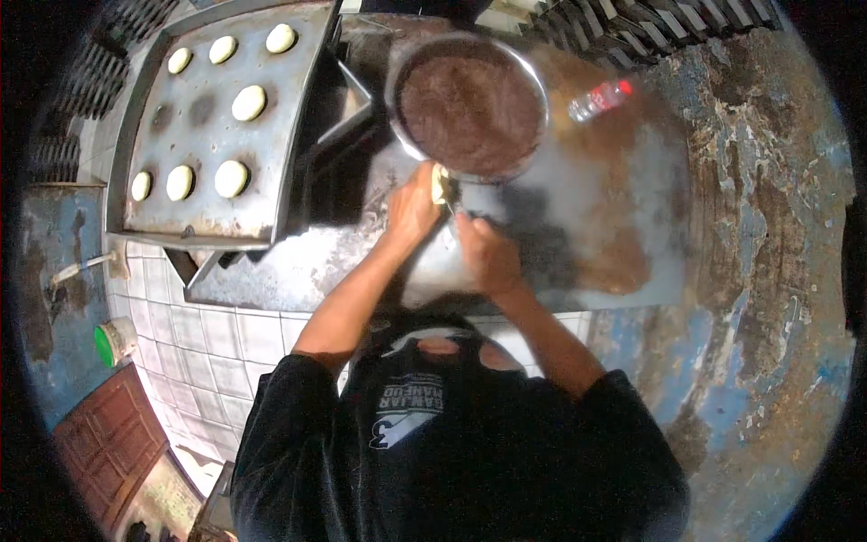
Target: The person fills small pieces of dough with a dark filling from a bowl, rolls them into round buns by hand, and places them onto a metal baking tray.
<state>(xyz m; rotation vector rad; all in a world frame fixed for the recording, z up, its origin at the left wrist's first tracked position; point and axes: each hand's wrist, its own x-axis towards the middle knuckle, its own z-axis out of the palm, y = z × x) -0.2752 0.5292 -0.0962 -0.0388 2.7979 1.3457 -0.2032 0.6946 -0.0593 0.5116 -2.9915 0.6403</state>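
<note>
My left hand point(414, 206) is closed around a piece of pale dough point(440, 186), just at the near rim of a large round metal bowl point(540, 86). Dark brown crumbly filling point(470, 107) lies in the bowl. Close beside it, my right hand point(489, 255) grips a thin metal tool point(452, 207), whose tip reaches the dough; its exact kind is hidden by my fingers. To the left, a shallow metal baking tray point(200, 144) carries several round pale dough balls point(248, 103), spaced apart.
A metal-topped table point(587, 271) lies under the bowl. Right of the bowl, a clear plastic bottle point(596, 101) with a red cap rests on its side. Dark stacked metal trays or moulds point(646, 32) stand at the far right. A green-lidded tub point(110, 343) is at lower left.
</note>
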